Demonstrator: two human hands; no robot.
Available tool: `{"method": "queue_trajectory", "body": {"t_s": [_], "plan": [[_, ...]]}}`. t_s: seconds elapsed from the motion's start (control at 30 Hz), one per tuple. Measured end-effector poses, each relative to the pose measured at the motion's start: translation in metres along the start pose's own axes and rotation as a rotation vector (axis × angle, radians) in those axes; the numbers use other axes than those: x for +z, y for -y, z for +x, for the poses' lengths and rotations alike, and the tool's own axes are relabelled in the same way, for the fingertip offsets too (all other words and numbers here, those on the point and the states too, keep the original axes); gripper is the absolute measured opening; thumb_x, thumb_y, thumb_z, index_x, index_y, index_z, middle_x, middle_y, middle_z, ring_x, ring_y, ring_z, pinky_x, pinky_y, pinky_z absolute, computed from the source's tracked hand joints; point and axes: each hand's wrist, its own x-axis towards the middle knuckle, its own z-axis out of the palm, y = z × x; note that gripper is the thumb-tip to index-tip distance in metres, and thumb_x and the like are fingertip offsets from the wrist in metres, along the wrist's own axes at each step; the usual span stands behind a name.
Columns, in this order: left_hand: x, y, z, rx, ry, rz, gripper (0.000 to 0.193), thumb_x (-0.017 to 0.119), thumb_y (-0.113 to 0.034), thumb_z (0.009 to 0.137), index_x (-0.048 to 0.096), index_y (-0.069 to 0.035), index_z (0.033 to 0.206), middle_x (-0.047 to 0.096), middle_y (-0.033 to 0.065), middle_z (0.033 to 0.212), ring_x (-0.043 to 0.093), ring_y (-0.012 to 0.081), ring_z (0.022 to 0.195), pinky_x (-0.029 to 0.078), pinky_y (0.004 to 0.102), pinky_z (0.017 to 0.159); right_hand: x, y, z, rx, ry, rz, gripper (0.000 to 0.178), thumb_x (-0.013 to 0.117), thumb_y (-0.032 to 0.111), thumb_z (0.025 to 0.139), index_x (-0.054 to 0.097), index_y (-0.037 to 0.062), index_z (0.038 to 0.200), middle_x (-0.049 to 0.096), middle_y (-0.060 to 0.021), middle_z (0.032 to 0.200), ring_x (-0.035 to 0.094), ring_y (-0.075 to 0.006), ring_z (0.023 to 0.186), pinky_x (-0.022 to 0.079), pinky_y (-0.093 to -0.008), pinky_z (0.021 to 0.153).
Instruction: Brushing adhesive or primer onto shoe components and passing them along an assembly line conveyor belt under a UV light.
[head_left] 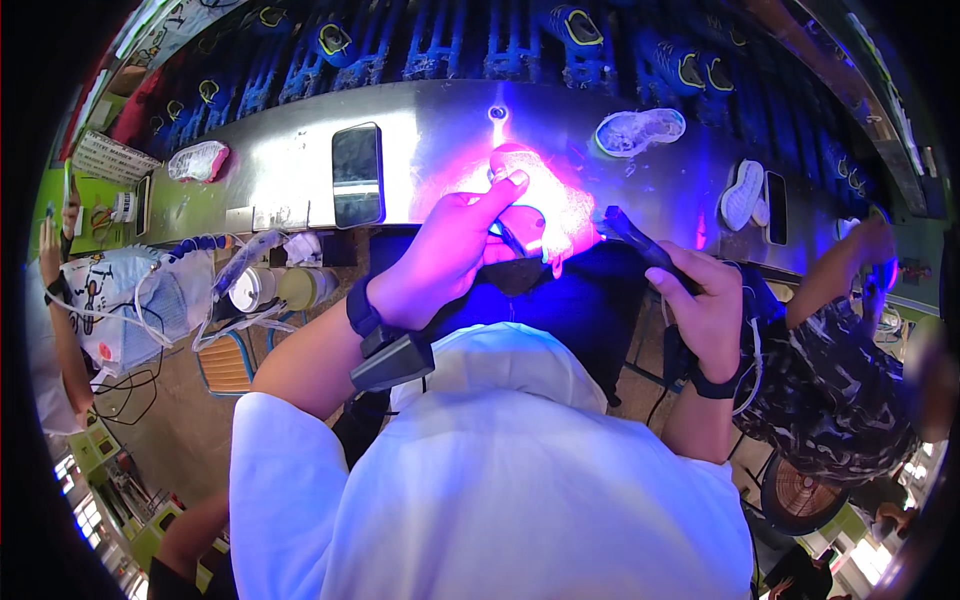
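Observation:
My left hand (pixel 447 240) is closed on a shoe (pixel 548 195), thumb on top, at the near edge of the metal bench. Strong pink and violet light washes over the shoe, so its colour and much of its outline are lost. A dark opening shows beside my fingers. On the right, my right hand (pixel 708 305) grips a slim black handheld tool (pixel 635 237). Its tip points left at the shoe, close to its right side; I cannot tell whether they touch. Glare hides what kind of tip it has.
On the metal bench (pixel 290 120) lie a black phone (pixel 358 175), pale shoe soles (pixel 640 132) and a pink-white shoe piece (pixel 199 161). Beyond runs a blue slatted conveyor (pixel 430 40) carrying dark shoes. Co-workers sit at both sides; one wears a camouflage shirt (pixel 840 390). Cups (pixel 255 288) stand left.

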Motion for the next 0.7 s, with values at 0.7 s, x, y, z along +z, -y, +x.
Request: {"method": "queue_trajectory", "body": {"t_s": [0.7], "plan": [[-0.032, 0.022, -0.003, -0.474, 0.314, -0.713, 0.060, 0.046, -0.044, 0.106, 0.040, 0.004, 0.141, 0.064, 0.0249, 0.111, 0.073, 0.0300, 0.093, 0.066, 0.0305, 0.077, -0.003, 0.020, 0.021, -0.225, -0.039, -0.129, 0.030, 0.081, 0.007, 0.080, 0.074, 0.0024, 0.109, 0.068, -0.0119, 0.082, 0.066, -0.0208, 0.072, 0.050, -0.0280, 0.066]]}}
